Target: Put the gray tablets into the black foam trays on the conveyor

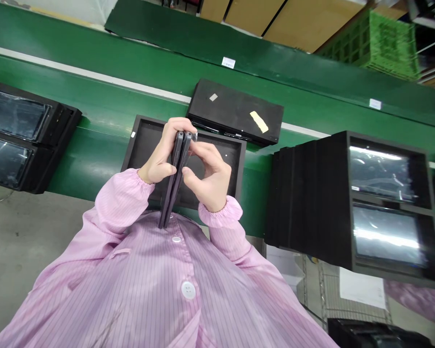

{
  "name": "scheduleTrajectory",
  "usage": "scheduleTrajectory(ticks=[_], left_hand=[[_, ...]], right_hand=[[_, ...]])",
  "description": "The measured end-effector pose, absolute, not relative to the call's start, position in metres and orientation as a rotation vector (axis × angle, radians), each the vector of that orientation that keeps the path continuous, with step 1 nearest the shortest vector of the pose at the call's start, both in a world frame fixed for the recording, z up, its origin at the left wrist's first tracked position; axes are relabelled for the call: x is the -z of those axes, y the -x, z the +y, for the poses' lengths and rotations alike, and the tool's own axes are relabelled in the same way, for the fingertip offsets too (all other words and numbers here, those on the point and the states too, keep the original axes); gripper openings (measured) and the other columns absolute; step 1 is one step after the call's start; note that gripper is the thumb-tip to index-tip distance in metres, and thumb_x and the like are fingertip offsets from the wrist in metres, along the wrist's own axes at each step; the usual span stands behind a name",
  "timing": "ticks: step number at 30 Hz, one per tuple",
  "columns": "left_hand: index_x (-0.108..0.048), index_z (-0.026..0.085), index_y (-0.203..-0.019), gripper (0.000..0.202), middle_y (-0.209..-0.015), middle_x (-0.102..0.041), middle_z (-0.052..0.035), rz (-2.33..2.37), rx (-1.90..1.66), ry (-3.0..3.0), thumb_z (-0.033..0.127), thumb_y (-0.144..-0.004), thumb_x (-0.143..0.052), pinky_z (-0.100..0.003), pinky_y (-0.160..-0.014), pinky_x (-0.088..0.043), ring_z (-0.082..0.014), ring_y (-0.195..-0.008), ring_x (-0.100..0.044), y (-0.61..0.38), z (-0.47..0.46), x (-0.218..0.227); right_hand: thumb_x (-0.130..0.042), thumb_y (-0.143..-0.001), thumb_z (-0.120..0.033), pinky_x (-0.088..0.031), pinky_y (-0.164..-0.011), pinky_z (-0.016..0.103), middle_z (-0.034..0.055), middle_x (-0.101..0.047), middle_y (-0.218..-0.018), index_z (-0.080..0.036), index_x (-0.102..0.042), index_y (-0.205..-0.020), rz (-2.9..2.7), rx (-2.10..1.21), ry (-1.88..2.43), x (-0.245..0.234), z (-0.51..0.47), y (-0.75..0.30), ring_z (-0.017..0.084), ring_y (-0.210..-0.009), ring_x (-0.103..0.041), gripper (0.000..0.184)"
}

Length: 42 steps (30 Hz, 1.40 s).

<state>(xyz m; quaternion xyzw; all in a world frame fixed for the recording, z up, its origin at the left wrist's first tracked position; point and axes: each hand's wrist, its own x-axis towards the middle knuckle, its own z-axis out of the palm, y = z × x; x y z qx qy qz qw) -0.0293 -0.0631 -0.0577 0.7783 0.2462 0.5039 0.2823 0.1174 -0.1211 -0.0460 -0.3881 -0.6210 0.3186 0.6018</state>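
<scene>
Two thin dark tablets (175, 179), seen edge-on, stand side by side in front of my chest above a black tray. My left hand (163, 157) is wrapped round their left side and upper end, with its thumb along the near face. At the right side is my right hand (210, 174), its fingers bent against the upper edge and its thumb tip on the right tablet. A small clear, shiny bit shows by the fingertips at the upper end; what it is I cannot make out. Beneath lies the shallow black tray (234, 164), partly hidden by my hands.
A black box-like tray (235, 106) with tape pieces lies behind on the green bench (108, 104). Stacked black trays holding film-covered screens stand at right (311, 193) and left (54, 140). A green crate (391, 46) is at the far right; another person's sleeve (420, 299) shows lower right.
</scene>
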Motion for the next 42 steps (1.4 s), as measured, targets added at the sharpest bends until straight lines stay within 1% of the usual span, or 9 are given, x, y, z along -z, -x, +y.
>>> scheduleTrajectory(ticks=[3, 7, 14, 21, 24, 29, 35, 40, 42], left_hand=[[-0.048, 0.028, -0.123, 0.083, -0.118, -0.05, -0.0086, 0.745, -1.327, -2.108, 0.092, -0.073, -0.035, -0.051, -0.102, -0.046, -0.0303, -0.115, -0.053, 0.029, -0.061, 0.059], [-0.05, 0.027, -0.121, 0.085, -0.117, -0.051, -0.0086, 0.786, -1.334, -2.107, 0.094, -0.071, -0.035, -0.051, -0.099, -0.048, -0.0305, -0.113, -0.055, 0.028, -0.057, 0.061], [-0.049, 0.028, -0.122, 0.084, -0.119, -0.051, -0.0084, 0.775, -1.333, -2.093, 0.093, -0.073, -0.033, -0.047, -0.091, -0.052, -0.0289, -0.111, -0.056, 0.026, -0.058, 0.059], [-0.049, 0.029, -0.12, 0.063, -0.117, -0.052, -0.0075, 0.651, -1.386, -2.088, 0.079, -0.085, -0.035, -0.048, -0.099, -0.047, -0.028, -0.111, -0.054, 0.018, -0.064, 0.057], [-0.049, 0.029, -0.118, 0.055, -0.115, -0.052, -0.0075, 0.663, -1.403, -2.076, 0.073, -0.09, -0.032, -0.049, -0.099, -0.046, -0.0279, -0.111, -0.054, 0.013, -0.069, 0.057], [-0.049, 0.028, -0.117, 0.051, -0.116, -0.052, -0.0078, 0.705, -1.426, -2.074, 0.069, -0.091, -0.032, -0.049, -0.097, -0.046, -0.0281, -0.111, -0.053, 0.01, -0.072, 0.057], [-0.05, 0.027, -0.115, 0.048, -0.112, -0.053, -0.0078, 0.66, -1.472, -2.076, 0.066, -0.091, -0.036, -0.047, -0.095, -0.047, -0.0274, -0.108, -0.054, 0.014, -0.075, 0.054], [-0.056, 0.026, -0.11, 0.044, -0.106, -0.056, -0.0069, 0.626, -1.552, -1.983, 0.064, -0.089, -0.045, -0.045, -0.093, -0.047, -0.0258, -0.103, -0.055, 0.022, -0.081, 0.051], [-0.058, 0.026, -0.107, 0.044, -0.105, -0.058, -0.0067, 0.622, -1.573, -1.973, 0.064, -0.088, -0.045, -0.046, -0.097, -0.047, -0.0261, -0.103, -0.056, 0.023, -0.083, 0.051]], right_hand=[[-0.066, -0.075, -0.022, -0.058, -0.085, 0.042, 0.0041, -0.069, -0.099, -0.025, -0.073, -0.106, -1.378, -0.733, 0.967, 0.046, -0.121, -0.114, 0.021, -0.088, -0.065, 0.032], [-0.064, -0.082, -0.025, -0.057, -0.087, 0.043, 0.0043, -0.071, -0.098, -0.025, -0.074, -0.102, -1.331, -0.71, 0.991, 0.05, -0.122, -0.111, 0.021, -0.089, -0.066, 0.023], [-0.062, -0.084, -0.022, -0.057, -0.088, 0.044, 0.0046, -0.07, -0.101, -0.026, -0.073, -0.106, -1.357, -0.705, 0.89, 0.052, -0.123, -0.114, 0.023, -0.095, -0.067, 0.025], [-0.067, -0.083, -0.03, -0.056, -0.085, 0.04, 0.0027, -0.069, -0.092, -0.023, -0.064, -0.098, -1.292, -0.75, 0.983, 0.045, -0.124, -0.114, 0.021, -0.088, -0.066, 0.016], [-0.068, -0.082, -0.031, -0.055, -0.084, 0.038, 0.0013, -0.067, -0.089, -0.024, -0.06, -0.092, -1.271, -0.746, 1.001, 0.043, -0.124, -0.113, 0.02, -0.086, -0.065, 0.014], [-0.066, -0.082, -0.029, -0.054, -0.085, 0.038, 0.0011, -0.066, -0.089, -0.024, -0.058, -0.09, -1.266, -0.741, 1.0, 0.04, -0.126, -0.113, 0.019, -0.086, -0.065, 0.012], [-0.067, -0.085, -0.045, -0.053, -0.087, 0.038, 0.0023, -0.065, -0.091, -0.024, -0.058, -0.09, -1.285, -0.793, 0.946, 0.054, -0.119, -0.111, 0.02, -0.09, -0.065, 0.024], [-0.061, -0.083, -0.065, -0.054, -0.091, 0.038, 0.0071, -0.066, -0.112, -0.023, -0.056, -0.117, -1.144, -1.063, 0.805, 0.113, -0.099, -0.098, 0.021, -0.101, -0.064, 0.055], [-0.059, -0.081, -0.071, -0.053, -0.093, 0.04, 0.0079, -0.068, -0.107, -0.021, -0.06, -0.111, -1.151, -1.215, 0.918, 0.135, -0.094, -0.087, 0.022, -0.102, -0.064, 0.059]])
